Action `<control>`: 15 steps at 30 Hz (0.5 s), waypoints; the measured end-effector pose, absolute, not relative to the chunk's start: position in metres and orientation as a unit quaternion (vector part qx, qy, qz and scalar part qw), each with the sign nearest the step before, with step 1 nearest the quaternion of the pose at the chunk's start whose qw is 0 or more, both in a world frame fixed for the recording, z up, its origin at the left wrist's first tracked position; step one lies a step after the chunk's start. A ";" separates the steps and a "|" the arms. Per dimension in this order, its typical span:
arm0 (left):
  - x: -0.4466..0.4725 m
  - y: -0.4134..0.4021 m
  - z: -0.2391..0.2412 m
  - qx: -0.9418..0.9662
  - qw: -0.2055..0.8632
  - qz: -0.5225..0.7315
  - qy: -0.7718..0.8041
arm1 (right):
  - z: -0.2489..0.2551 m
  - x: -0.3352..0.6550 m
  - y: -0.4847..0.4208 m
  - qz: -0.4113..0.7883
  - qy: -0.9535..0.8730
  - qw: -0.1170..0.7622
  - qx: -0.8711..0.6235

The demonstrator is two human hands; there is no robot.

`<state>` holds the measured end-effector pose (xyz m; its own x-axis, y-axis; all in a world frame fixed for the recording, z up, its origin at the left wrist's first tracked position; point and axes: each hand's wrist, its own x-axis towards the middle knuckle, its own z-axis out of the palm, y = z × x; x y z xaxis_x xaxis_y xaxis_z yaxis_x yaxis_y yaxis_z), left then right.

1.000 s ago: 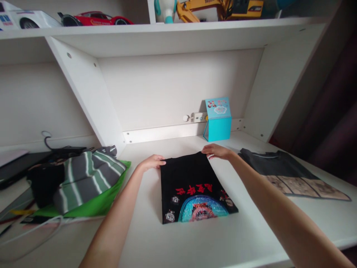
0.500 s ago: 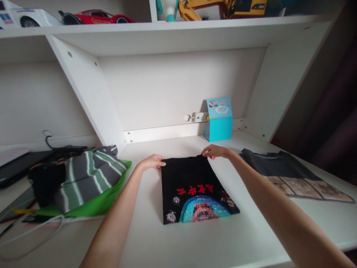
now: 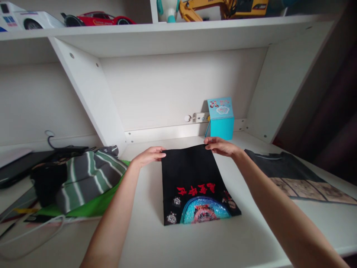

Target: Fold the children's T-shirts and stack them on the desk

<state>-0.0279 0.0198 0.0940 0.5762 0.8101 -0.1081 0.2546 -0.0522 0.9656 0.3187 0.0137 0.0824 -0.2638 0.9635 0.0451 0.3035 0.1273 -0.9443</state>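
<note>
A black T-shirt (image 3: 189, 169), folded into a rough rectangle, lies before me on the white desk (image 3: 145, 234). Its print of red characters and a blue sparkly half-circle faces up, toward the near edge. My left hand (image 3: 150, 154) pinches the far left corner between thumb and fingers. At the far right corner, my right hand (image 3: 220, 146) grips the cloth the same way. The far edge between both hands is raised a little off the desk, while the near edge rests flat.
To the right lies a folded dark grey shirt (image 3: 267, 163). At left, a striped garment (image 3: 92, 176) sits on green cloth (image 3: 92, 206), near white cables (image 3: 36, 234). A turquoise desk calendar (image 3: 221, 126) stands behind my right hand, beside a socket strip (image 3: 201, 117). Toy cars line the shelf (image 3: 167, 28).
Both hands have moved up and away from me, drawing the far edge of the black T-shirt up and stretching it straighter. Its printed near end has stayed almost in place.
</note>
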 end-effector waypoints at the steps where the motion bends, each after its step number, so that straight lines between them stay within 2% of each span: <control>1: -0.026 0.021 0.092 0.677 0.563 0.264 0.394 | 0.079 0.318 0.015 0.436 -0.645 0.374 -0.504; 8: -0.006 0.038 0.041 0.656 0.451 0.278 0.537 | 0.035 0.304 0.030 0.364 -0.634 0.320 -0.603; 12: -0.013 0.041 0.045 0.674 0.446 0.255 0.531 | 0.034 0.304 0.033 0.324 -0.659 0.307 -0.606; 15: -0.020 0.043 0.050 0.713 0.376 0.224 0.548 | 0.038 0.305 0.035 0.293 -0.675 0.293 -0.611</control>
<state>-0.0199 0.0430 0.0502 0.2997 0.9495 -0.0929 0.6121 -0.1167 0.7821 0.3053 0.0351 0.0376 -0.0824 0.9959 0.0377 0.6525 0.0825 -0.7533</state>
